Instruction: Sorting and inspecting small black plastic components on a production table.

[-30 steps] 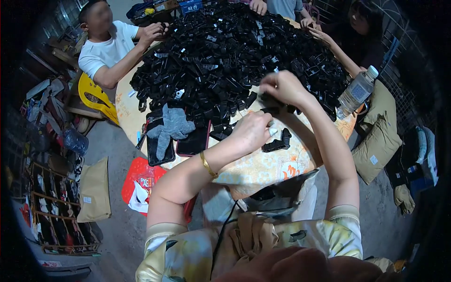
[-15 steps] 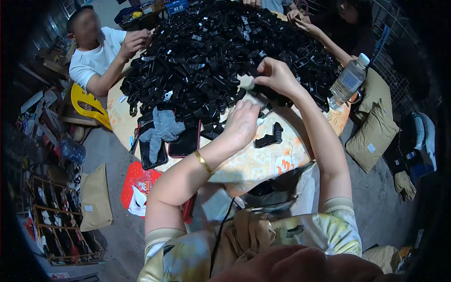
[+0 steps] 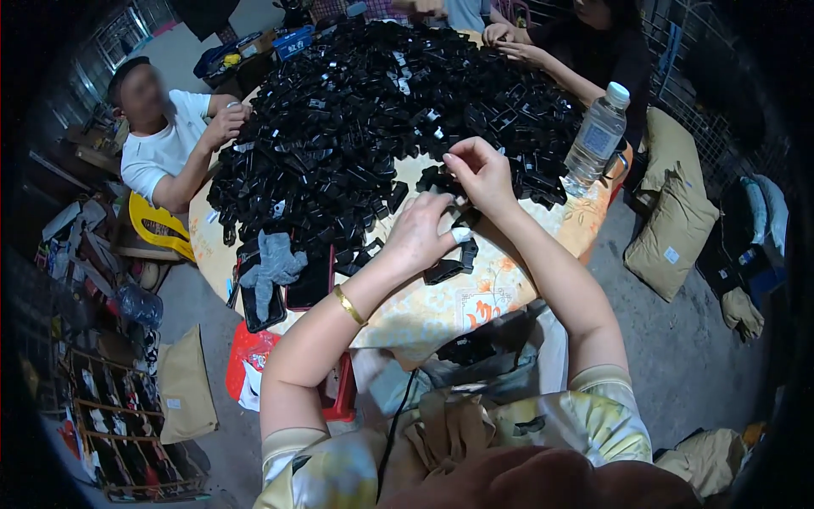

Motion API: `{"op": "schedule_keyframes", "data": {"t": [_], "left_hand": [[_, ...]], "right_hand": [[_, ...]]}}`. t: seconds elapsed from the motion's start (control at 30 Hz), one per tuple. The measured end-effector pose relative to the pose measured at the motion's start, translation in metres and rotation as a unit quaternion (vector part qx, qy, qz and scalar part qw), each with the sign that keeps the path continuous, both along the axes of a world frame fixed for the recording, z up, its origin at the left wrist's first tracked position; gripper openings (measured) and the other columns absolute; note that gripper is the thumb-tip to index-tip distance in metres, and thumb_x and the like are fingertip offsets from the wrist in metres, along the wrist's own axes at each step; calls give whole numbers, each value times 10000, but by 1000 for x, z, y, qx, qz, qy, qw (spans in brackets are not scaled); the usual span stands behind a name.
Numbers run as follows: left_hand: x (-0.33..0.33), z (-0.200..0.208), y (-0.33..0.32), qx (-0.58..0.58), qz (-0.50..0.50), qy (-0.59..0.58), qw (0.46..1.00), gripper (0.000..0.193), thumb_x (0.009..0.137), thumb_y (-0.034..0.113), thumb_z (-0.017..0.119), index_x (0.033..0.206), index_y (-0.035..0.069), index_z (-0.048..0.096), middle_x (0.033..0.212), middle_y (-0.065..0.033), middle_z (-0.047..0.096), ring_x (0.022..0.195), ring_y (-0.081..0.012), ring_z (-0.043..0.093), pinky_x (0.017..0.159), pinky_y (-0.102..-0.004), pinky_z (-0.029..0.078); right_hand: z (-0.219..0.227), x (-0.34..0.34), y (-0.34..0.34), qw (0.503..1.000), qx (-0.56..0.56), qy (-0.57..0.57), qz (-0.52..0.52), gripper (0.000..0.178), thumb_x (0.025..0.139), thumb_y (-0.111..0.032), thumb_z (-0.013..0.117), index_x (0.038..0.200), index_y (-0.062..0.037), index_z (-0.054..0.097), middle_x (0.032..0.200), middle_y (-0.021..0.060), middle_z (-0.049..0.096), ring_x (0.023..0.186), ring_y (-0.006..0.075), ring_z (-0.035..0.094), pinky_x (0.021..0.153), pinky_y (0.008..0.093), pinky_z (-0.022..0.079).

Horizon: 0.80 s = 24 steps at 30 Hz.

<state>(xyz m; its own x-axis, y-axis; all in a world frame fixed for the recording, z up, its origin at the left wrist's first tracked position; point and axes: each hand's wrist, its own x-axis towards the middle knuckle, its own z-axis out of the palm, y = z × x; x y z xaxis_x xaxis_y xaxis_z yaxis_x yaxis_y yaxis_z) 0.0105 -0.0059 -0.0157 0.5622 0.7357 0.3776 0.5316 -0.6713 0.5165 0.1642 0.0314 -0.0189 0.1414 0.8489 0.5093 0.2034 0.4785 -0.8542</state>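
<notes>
A large heap of small black plastic parts [image 3: 339, 127] covers most of a round table. My left hand [image 3: 417, 233], wearing a gold bracelet [image 3: 349, 304], is at the heap's near edge. White tape [image 3: 460, 235] wraps its thumb. Between that thumb and the fingers is a black plastic part [image 3: 463, 217], partly hidden by the hand. Just beyond and to the right, my right hand [image 3: 485, 176] is raised with thumb and forefinger pinched together; whatever lies between them is too small to make out. An L-shaped black part [image 3: 449, 267] rests on the cloth beneath my left hand.
Two phones, one under a grey cloth [image 3: 275, 265], the other a dark phone [image 3: 312, 284], lie left. A water bottle [image 3: 596, 140] stands on the right of the tablecloth [image 3: 407, 321]. Co-workers sit around the far side; a red stool [image 3: 246, 356] is below left.
The view has shifted, with the table sitting a little further left. My right hand has lowered toward the near edge of the heap, and my left thumb now shows beside a black part.
</notes>
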Motion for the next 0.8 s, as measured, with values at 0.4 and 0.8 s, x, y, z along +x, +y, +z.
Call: {"op": "schedule_keyframes", "data": {"t": [0.4,0.8], "left_hand": [[2,19,2,-65,67,-16,995,289,721,178,655,898,-48,615,872,-244,615,807,-379,608,749,-415,489],[-40,17,13,-367,-26,-389,845,306,861,70,575,1152,2,510,1018,-41,591,915,-126,593,846,-279,504]], "right_hand": [[7,-4,-20,994,38,-26,104,223,769,-94,686,963,-12,613,786,56,654,673,90,604,627,235,497],[9,-11,-24,973,167,-133,89,217,725,10,686,940,1,659,934,126,648,791,172,638,646,245,521]]}}
